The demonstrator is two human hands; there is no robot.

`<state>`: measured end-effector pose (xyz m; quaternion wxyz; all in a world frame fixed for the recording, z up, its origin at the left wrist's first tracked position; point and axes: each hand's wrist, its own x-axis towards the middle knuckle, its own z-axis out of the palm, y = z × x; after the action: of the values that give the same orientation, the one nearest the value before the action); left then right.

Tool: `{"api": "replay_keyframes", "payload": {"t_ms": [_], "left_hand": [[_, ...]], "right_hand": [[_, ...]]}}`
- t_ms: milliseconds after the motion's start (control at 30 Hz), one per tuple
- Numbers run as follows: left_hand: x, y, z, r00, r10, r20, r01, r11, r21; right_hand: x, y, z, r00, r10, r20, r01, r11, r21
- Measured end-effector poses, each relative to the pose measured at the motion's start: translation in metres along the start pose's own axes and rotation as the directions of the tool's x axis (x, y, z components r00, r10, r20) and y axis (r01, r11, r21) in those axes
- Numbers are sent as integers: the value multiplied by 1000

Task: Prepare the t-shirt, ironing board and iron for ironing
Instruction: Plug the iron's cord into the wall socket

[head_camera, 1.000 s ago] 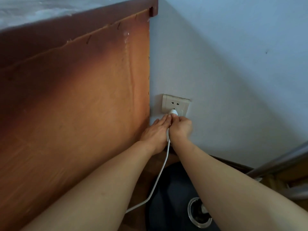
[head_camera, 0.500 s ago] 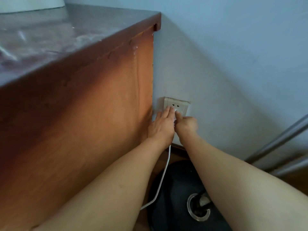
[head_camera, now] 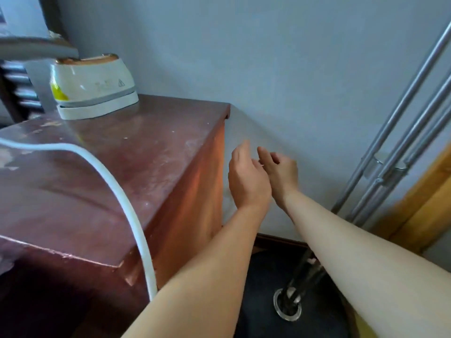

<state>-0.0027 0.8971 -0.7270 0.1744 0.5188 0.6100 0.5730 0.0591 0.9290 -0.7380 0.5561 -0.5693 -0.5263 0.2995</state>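
A white iron (head_camera: 94, 87) with a yellow mark sits at the back of a reddish-brown wooden cabinet (head_camera: 151, 152). Its white cord (head_camera: 127, 208) arcs over the cabinet top and drops off the front edge. My left hand (head_camera: 246, 176) and my right hand (head_camera: 280, 172) hover side by side in the air to the right of the cabinet, in front of the pale wall. Both have relaxed, loosely bent fingers and hold nothing. The wall socket and plug are hidden from view. No t-shirt or ironing board shows.
Silver metal poles (head_camera: 400, 113) lean against the wall at the right, beside a wooden frame (head_camera: 424, 211). A dark round base (head_camera: 292, 301) with a metal ring and pole stands on the floor below my arms. A grey curved part (head_camera: 36, 47) juts in at the upper left.
Both hands have let go of the plug at the wall socket and lifted away. My view has risen, so the socket is out of sight and the cabinet top with the iron shows.
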Motion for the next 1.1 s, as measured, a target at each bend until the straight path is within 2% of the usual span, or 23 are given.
{"api": "replay_keyframes", "payload": {"t_ms": [67, 233, 400, 567, 700, 767, 867, 933, 1100], "left_hand": [[-5, 28, -10, 999, -43, -33, 40, 995, -90], [-6, 92, -44, 997, -43, -70, 22, 959, -283], [17, 134, -97, 997, -21, -72, -2, 949, -316], [58, 160, -173, 987, -16, -160, -15, 982, -191], [79, 185, -239, 983, 0, -186, -12, 998, -62], [89, 207, -284, 984, -2, -175, 5, 1000, 11], [81, 217, -312, 994, 48, -102, -36, 992, 120], [87, 245, -356, 994, 85, -69, -69, 977, 202], [81, 322, -434, 964, 232, 132, -265, 897, 355]], "right_hand": [[-7, -26, -10, 999, -29, 25, 28, 999, 32], [-20, -91, -28, 995, -82, 54, 77, 993, 87], [-25, -164, -18, 990, -113, 87, 104, 990, 96], [-44, -237, 18, 978, -119, 170, 108, 991, 75], [-74, -299, 53, 976, -70, 204, 45, 991, 124], [-91, -339, 67, 971, -42, 237, 30, 998, 56], [-112, -354, 75, 972, -31, 234, 23, 999, 35], [-125, -399, 80, 965, 23, 260, -28, 999, 18], [-158, -500, 52, 973, -42, 226, 57, 997, -61]]}}
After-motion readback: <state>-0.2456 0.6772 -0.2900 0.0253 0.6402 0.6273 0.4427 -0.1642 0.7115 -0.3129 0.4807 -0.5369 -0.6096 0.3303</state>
